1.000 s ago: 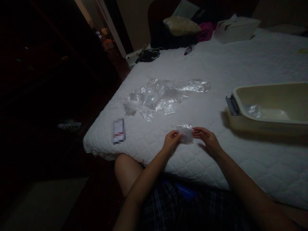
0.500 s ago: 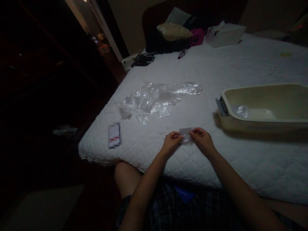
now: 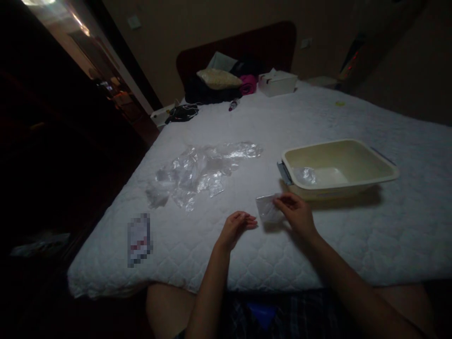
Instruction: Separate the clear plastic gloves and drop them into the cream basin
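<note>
Between thumb and fingers, my right hand [image 3: 297, 214] pinches a small clear plastic bag [image 3: 266, 209] by its right side, above the bed. Just left of the bag, my left hand [image 3: 237, 230] is apart from it, fingers stretched out and holding nothing. Beyond my right hand stands a cream plastic bin [image 3: 346, 186] with a grey handle clip; some clear plastic [image 3: 306, 176] lies inside at its left end. A spread heap of clear plastic bags [image 3: 197, 172] lies on the bed, farther off to the left.
A white quilted cover [image 3: 197, 254] spreads over the bed. Near its left edge lies a blurred-out flat object [image 3: 139, 240]. At the far end are a white box [image 3: 278, 84], a cushion [image 3: 219, 79], a pink roll [image 3: 248, 84], a small bottle [image 3: 233, 104] and dark cables [image 3: 181, 113].
My left hand has let go of the small bag and opened. My right hand keeps hold of it and has moved toward the bin. The view has shifted up and to the right.
</note>
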{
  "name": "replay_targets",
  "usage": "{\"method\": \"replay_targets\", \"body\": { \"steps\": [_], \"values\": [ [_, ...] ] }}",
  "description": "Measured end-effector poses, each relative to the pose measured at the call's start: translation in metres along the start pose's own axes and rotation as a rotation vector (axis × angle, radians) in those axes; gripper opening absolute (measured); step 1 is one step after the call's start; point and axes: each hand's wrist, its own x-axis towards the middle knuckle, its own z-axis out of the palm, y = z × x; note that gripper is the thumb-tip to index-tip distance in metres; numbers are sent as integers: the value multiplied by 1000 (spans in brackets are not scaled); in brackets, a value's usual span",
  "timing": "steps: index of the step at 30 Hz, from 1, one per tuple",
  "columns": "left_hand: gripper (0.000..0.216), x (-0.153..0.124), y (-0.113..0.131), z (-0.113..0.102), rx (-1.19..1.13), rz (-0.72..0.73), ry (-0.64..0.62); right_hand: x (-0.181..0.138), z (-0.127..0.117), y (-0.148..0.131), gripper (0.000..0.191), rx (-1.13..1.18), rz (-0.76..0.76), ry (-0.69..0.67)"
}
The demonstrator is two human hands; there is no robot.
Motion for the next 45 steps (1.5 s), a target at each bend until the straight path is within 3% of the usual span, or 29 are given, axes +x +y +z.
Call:
{"method": "replay_targets", "body": {
  "steps": [6, 8, 12, 15, 19, 24, 27, 30, 35, 45],
  "values": [
    [31, 2, 3, 0, -11, -30, 26, 70, -70, -83, 40, -223, -179, 181],
    [29, 4, 5, -2, -35, -55, 27, 94, -89, -89, 41, -375, -147, 183],
    [26, 9, 6, -9, -112, -108, -12, 123, -108, -73, 38, -476, 101, 55],
    [24, 12, 6, -13, -155, -125, -42, 130, -110, -56, 35, -408, 214, -32],
    [24, 12, 6, -15, -171, -145, -45, 133, -110, -38, 33, -447, 216, -209],
    [22, 12, 7, -14, -161, -167, 4, 141, -111, -24, 19, -868, 7, -377],
    [22, 13, 7, -13, -168, -173, 5, 146, -110, -22, 16, -1137, -197, -389],
    [23, 13, 7, -14, -170, -169, -4, 147, -105, -27, 12, -1190, -303, -446],
    [23, 14, 5, -16, -194, -160, -39, 146, -92, -26, 6, -1012, -142, -729],
    [23, 15, 4, -16, -228, -157, -72, 154, -78, -6, 12, -1100, 179, -642]
  ]
}}
